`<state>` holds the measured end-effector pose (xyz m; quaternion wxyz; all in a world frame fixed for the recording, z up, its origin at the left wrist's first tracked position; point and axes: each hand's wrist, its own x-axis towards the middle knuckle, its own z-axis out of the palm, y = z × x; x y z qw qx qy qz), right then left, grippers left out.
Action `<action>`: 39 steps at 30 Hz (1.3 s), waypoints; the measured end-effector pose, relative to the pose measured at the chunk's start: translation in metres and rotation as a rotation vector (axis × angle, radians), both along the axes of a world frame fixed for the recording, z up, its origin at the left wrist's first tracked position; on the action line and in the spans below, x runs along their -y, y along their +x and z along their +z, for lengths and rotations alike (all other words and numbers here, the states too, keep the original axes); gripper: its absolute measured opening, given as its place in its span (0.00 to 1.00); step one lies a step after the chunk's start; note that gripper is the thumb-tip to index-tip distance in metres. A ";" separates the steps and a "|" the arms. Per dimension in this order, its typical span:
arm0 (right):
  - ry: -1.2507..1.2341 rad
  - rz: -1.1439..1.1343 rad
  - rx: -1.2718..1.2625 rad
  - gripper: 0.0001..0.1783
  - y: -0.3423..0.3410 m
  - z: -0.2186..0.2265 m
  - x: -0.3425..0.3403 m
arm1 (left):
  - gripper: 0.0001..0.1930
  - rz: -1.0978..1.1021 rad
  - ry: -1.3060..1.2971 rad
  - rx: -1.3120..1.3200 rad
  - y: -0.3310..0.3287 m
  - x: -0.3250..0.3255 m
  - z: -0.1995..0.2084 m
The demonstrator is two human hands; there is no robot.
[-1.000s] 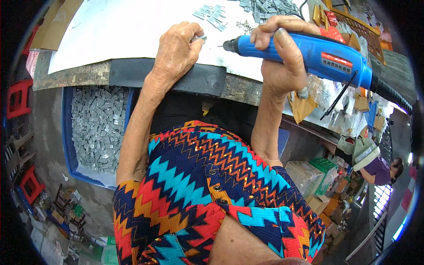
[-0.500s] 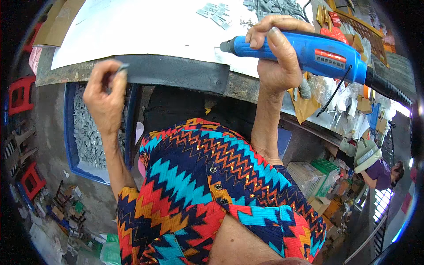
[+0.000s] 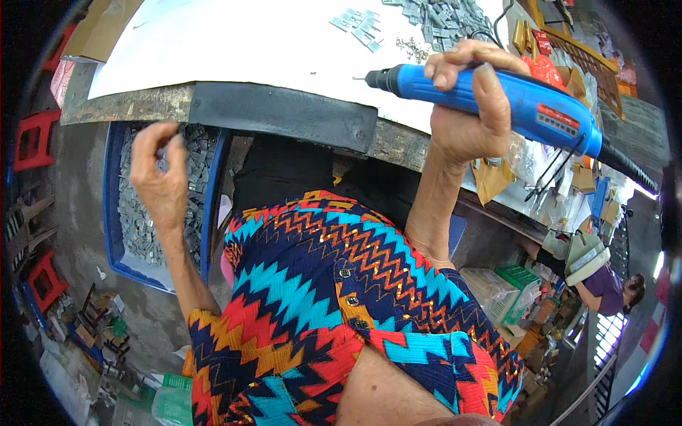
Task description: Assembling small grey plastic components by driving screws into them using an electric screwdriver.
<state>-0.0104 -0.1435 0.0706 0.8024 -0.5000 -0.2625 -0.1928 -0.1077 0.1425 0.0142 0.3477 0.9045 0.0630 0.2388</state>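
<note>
A blue rotary tool (image 3: 522,106) lies across my right hand (image 3: 472,117), whose fingers and thumb wrap round its body. Its thin bit (image 3: 360,78) points left above the white sheet (image 3: 234,42) on the table, and a black cable runs off its right end. My left hand (image 3: 160,177) hangs over a blue bin (image 3: 114,213) filled with small grey plastic pieces (image 3: 142,227). Thumb and index finger are curled and look slightly apart; their tips are blurred, and no piece shows clearly between them.
Several grey pieces (image 3: 357,28) lie on the sheet near a larger pile (image 3: 451,21) and dark shavings (image 3: 412,50). A black strip (image 3: 284,113) covers the table's front edge. Bags and packaging (image 3: 547,167) clutter the right side. Another person (image 3: 604,287) is at the far right.
My left hand has moved from the table edge down and left over the bin; the small grey piece it pinched no longer shows clearly. My right hand and the rotary tool have shifted slightly right.
</note>
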 end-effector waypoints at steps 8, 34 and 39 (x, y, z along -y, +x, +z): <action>0.231 0.094 -0.011 0.12 -0.011 0.016 0.007 | 0.14 -0.517 -0.309 0.028 0.060 0.113 0.015; 0.260 0.027 -0.020 0.12 -0.015 0.012 0.015 | 0.04 -0.571 -0.427 0.020 0.077 0.144 -0.003; 0.251 0.021 -0.025 0.12 -0.016 0.012 0.014 | 0.03 -0.573 -0.434 0.035 0.077 0.143 -0.005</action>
